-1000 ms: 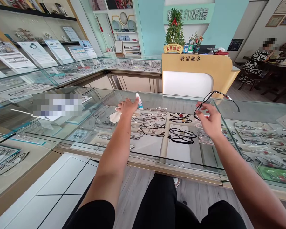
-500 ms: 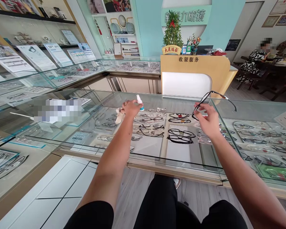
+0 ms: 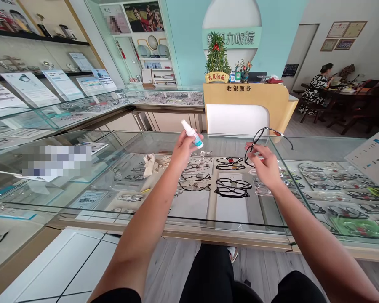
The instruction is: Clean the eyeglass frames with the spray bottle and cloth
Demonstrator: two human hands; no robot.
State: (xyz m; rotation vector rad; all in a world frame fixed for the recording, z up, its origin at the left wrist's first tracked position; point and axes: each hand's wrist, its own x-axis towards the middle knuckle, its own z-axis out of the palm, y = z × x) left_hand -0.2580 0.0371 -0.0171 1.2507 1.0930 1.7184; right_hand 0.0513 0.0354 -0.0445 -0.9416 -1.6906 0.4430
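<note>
Head view: both things are already lifted, the left hand [image 3: 185, 146] with fingers wrapped round a tilted white bottle [image 3: 193, 135], the right hand [image 3: 265, 165] with fingers pinching black-framed glasses [image 3: 265, 128], bottle and glasses not yet touching, the cloth [image 3: 149, 165] lying unheld on the glass worktop [image 3: 158, 144].

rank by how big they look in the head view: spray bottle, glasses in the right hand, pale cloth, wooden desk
1. Wooden desk, largest though farthest away
2. Glasses in the right hand
3. Spray bottle and pale cloth: too alike to rank
</note>
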